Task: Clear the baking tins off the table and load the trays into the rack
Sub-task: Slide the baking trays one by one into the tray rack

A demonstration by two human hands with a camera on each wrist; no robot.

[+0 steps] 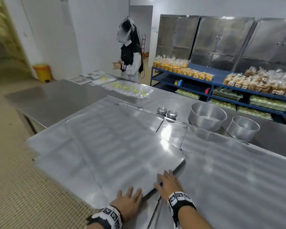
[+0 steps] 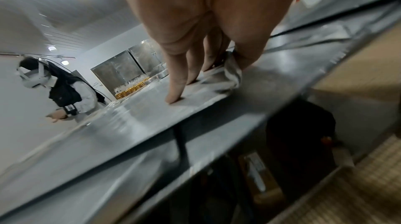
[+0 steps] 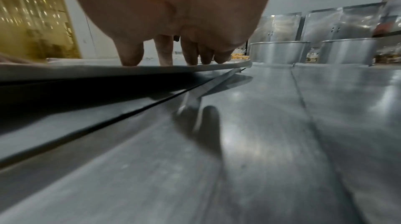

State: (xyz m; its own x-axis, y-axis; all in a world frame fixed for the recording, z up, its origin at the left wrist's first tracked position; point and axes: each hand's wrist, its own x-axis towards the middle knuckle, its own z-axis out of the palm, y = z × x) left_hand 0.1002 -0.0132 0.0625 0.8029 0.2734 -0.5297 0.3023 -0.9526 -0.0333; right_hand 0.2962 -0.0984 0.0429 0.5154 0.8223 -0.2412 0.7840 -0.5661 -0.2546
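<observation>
We see the bench (image 1: 238, 187) carrying overlapping flat trays; the top tray (image 1: 122, 146) lies under our hands, left hand (image 1: 128, 202) and right hand (image 1: 168, 185) pressing flat-fingered on its near corner. Two large tins (image 1: 206, 117) stand beyond, two small tins (image 1: 167, 112) beside them.

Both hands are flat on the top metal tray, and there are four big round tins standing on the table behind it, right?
Not quite: both hands, left hand and right hand, do press flat on the top tray, but the head view shows only two big round tins, the wide tin and a narrower tin. Two tiny tins stand beside them.
</observation>
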